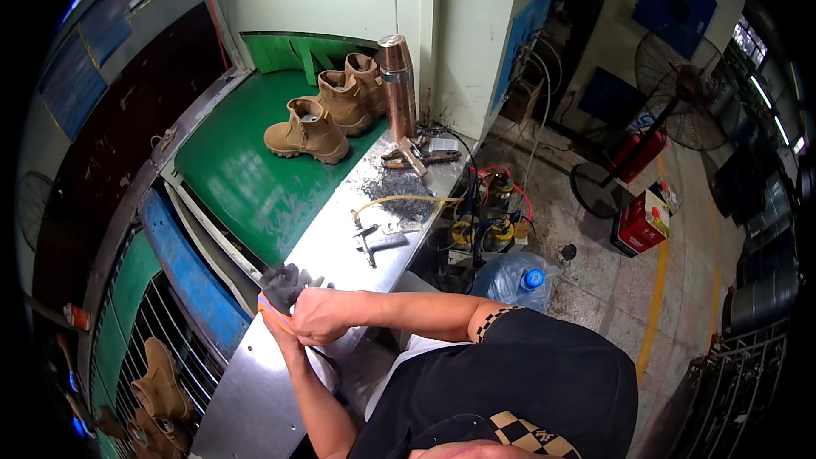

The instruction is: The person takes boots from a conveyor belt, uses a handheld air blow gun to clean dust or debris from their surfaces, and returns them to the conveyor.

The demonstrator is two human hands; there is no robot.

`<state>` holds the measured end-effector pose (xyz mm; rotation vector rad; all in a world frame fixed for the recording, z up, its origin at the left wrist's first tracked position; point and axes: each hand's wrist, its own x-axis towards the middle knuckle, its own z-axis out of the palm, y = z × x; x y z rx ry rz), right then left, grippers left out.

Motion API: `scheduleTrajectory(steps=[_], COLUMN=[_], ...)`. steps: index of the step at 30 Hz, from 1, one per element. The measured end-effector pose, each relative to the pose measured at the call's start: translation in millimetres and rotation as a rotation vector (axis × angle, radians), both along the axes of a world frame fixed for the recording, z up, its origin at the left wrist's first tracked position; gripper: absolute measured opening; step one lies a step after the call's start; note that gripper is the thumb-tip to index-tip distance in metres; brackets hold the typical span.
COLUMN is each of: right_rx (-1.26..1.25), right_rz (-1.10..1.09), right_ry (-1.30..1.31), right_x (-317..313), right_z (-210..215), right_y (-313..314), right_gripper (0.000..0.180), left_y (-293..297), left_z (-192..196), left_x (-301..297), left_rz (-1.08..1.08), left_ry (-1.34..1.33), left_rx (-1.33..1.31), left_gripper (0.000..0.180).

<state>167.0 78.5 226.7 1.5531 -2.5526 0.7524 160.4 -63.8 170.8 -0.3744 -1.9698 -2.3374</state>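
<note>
A dark grey work glove [286, 284] with an orange-trimmed cuff is over the fingers of my left hand [279, 330]. My right hand [320, 316] is closed at the glove's cuff, pinching it near the left wrist. How the left fingers are bent inside the glove is hard to make out. Both hands are over the near part of a metal bench [333, 248]. Just beyond them lies an air gun [367, 246] with a yellow hose [404, 199]. Farther along the bench, pliers [394, 161] and a hammer-like tool [411, 156] lie by dark debris.
Tan boots [308, 132] stand in a row on the green conveyor belt [238, 161]. A tall copper-coloured flask [398, 89] stands at the bench's far end. More boots [157, 374] rest on a rack at lower left. A water jug [517, 279], red box [642, 221] and standing fan [680, 89] are right.
</note>
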Motion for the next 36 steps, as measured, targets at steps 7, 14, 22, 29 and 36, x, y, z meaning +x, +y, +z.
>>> scheduleTrajectory(steps=[7,14,22,29,36], right_rx=[-0.058,0.026,0.128,0.055,0.178], right_rz=[-0.024,0.068,0.155,0.081,0.201], right_ry=[-0.081,-0.027,0.061,0.039,-0.015], right_x=[4.2,14.1,19.1,19.8,18.6], right_z=[-0.5,18.9,27.5,11.1,23.3], right_y=[-8.0,-9.8,-13.2,-20.1,-22.0], right_gripper=[0.029,0.026,0.023,0.023,0.014], left_y=[-3.4,11.7,-16.5,-12.0,-35.6], left_z=[27.9,111.7,41.0,71.5,123.4], left_x=[5.3,-11.4,-48.3,-42.1,-26.3], left_rz=[-0.008,-0.135,-0.421,-0.301,0.069], left_ry=[-0.277,0.109,-0.509,-0.132,-0.219], left_rx=[0.334,0.797,0.596,0.965,0.452], left_gripper=[0.03,0.062,0.06,0.055,0.052])
